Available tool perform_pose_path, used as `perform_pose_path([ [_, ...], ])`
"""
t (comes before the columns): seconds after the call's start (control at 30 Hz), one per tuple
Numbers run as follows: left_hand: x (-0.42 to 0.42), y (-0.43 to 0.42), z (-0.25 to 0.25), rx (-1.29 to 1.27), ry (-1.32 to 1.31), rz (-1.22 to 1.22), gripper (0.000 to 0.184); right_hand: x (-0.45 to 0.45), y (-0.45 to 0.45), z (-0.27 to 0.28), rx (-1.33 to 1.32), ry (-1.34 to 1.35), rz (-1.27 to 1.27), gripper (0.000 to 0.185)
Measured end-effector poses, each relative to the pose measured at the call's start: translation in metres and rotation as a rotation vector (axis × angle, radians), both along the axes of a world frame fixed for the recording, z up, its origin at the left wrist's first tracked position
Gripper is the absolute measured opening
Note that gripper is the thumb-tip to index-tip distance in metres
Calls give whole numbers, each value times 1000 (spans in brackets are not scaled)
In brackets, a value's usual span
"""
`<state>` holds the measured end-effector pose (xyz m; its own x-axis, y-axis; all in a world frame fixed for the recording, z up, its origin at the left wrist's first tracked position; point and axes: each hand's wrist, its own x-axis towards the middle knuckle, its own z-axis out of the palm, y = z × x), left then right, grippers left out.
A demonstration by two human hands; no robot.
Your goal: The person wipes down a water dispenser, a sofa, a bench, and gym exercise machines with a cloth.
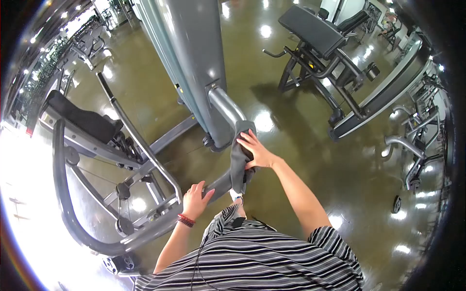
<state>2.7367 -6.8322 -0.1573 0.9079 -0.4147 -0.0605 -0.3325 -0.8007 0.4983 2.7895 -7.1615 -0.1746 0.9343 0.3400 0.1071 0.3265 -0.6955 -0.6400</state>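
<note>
A dark grey cloth (239, 162) is draped over the bent grey tube (228, 106) of a gym machine and hangs down past it. My right hand (259, 151) lies over the cloth, its fingers spread across the top and the thumb lower down, gripping it against the tube. Below and to the left, my left hand (195, 201) is at the lower frame tube (160, 225), fingers together and the thumb apart, with nothing in it. A red beaded bracelet (186, 220) circles the left wrist. Whatever lies under the cloth is hidden.
A grey machine column (199, 58) rises ahead. To the left are a black padded seat (82, 116) and a long slanted bar (138, 131). A padded bench machine (310, 31) stands at the upper right, and a small weight plate (397, 204) is farther right.
</note>
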Motion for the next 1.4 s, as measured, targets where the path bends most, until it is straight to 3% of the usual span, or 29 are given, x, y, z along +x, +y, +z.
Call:
perform_pose_path([
  [0.1,28,-43,0,-118,29,-88,49,11,7,-4,22,-11,-148,97],
  [0.17,45,-76,-2,-175,113,-102,48,28,20,-13,-7,-50,-363,99],
  [0.2,55,-89,-2,-88,214,-139,47,39,30,-8,-90,-58,-460,102],
  [0.3,66,-123,-12,-304,175,-89,53,80,34,4,-127,56,-661,103],
  [0.43,84,-133,-11,-211,253,-214,60,129,32,11,-234,79,-650,98],
  [0.53,92,-137,-9,-323,249,-176,61,162,35,23,-280,186,-610,99],
  [0.63,100,-145,2,-316,438,-72,61,192,34,23,-263,183,-562,100],
  [0.77,109,-165,9,-347,361,40,59,228,17,8,-135,233,-456,102],
  [0.87,119,-184,-4,-380,218,161,58,232,-5,0,99,315,-381,97],
  [0.97,133,-216,12,-455,235,319,55,217,-25,-39,589,287,-303,50],
  [1.03,141,-244,6,-325,-41,354,48,199,-44,-64,671,519,-419,43],
  [1.07,146,-262,11,-256,-145,363,47,190,-55,-69,1215,878,-506,42],
  [1.1,150,-277,17,-184,-244,368,45,184,-76,-68,1357,992,-522,43],
  [1.17,159,-312,35,-343,-171,392,42,170,-129,-57,1655,1211,-550,44],
  [1.3,177,-369,38,-405,-211,305,38,159,-234,-35,1806,1163,-351,48],
  [1.4,192,-408,32,-434,-89,234,35,161,-314,-50,2114,1042,-110,50],
])
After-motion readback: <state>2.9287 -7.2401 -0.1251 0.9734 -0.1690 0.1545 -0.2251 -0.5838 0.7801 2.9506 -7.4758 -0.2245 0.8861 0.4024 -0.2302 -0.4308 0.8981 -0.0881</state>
